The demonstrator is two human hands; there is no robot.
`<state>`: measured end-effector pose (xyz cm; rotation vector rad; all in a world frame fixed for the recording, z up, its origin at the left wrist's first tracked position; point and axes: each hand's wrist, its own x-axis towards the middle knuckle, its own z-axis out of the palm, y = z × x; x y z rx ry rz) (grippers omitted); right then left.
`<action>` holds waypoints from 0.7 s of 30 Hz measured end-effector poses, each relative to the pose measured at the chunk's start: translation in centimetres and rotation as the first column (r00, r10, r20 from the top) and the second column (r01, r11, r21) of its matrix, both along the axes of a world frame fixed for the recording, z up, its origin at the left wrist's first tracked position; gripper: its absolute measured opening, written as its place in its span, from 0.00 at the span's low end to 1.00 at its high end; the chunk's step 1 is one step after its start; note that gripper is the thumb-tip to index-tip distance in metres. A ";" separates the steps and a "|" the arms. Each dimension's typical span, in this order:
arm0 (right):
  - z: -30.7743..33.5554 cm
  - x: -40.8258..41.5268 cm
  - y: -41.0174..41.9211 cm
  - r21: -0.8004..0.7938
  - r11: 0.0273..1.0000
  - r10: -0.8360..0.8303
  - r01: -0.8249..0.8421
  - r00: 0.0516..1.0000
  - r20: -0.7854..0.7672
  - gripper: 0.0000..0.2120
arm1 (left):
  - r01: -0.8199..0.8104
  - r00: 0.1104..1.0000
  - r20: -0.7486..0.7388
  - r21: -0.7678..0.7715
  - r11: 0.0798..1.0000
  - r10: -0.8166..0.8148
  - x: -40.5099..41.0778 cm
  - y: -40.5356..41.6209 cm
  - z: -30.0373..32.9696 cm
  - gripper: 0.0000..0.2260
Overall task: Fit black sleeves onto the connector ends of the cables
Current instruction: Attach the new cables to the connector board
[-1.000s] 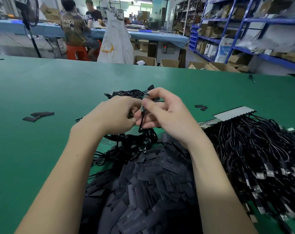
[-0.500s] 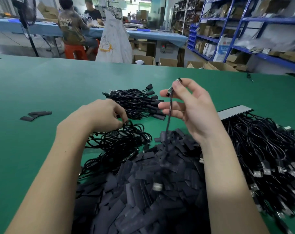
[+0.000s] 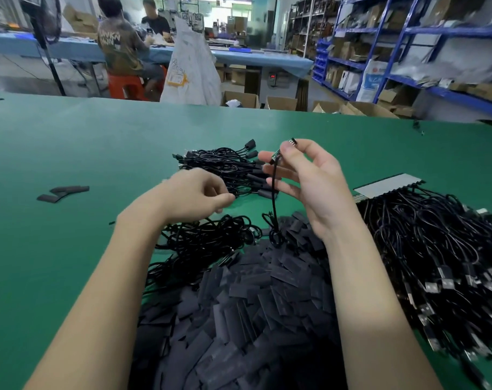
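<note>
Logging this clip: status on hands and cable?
Right hand pinches cable at its connector. Left hand curled, contents unclear. Sleeve pile below, nothing blocking.

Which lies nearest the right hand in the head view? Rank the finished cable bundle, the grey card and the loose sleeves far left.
1. finished cable bundle, just left of the right hand
2. grey card, to its right
3. loose sleeves, far left

Matt black sleeves (image 3: 256, 291); shiny metal connector (image 3: 291, 142); matt green table (image 3: 70, 249).
</note>
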<state>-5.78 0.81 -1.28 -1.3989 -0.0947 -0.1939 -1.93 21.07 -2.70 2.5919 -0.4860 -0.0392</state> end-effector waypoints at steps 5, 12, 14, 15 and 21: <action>-0.4 0.2 0.5 -0.040 0.997 -0.062 0.062 0.998 0.005 0.03 | 0.024 0.999 -0.046 -0.047 0.999 -0.026 0.8 -2.1 -4.2 0.13; 0.3 0.0 0.9 0.078 0.995 -0.059 0.057 0.998 0.017 0.03 | 0.076 0.935 0.353 -0.322 0.944 0.045 0.8 -2.3 -2.6 0.06; 0.4 -0.1 1.0 0.162 0.986 -0.041 0.042 0.999 -0.004 0.03 | 0.116 0.991 0.129 -0.650 0.751 -0.041 -0.1 -3.4 -0.9 0.08; 0.4 -0.1 1.0 0.202 0.979 -0.038 0.041 0.999 -0.017 0.03 | 0.089 0.989 -0.003 -0.781 0.618 -0.146 -0.6 -4.0 -0.3 0.08; -0.9 0.5 0.0 0.087 0.986 -0.128 0.142 0.980 -0.150 0.05 | -0.017 0.985 -0.104 -0.853 0.522 -0.139 -1.7 -5.8 0.2 0.00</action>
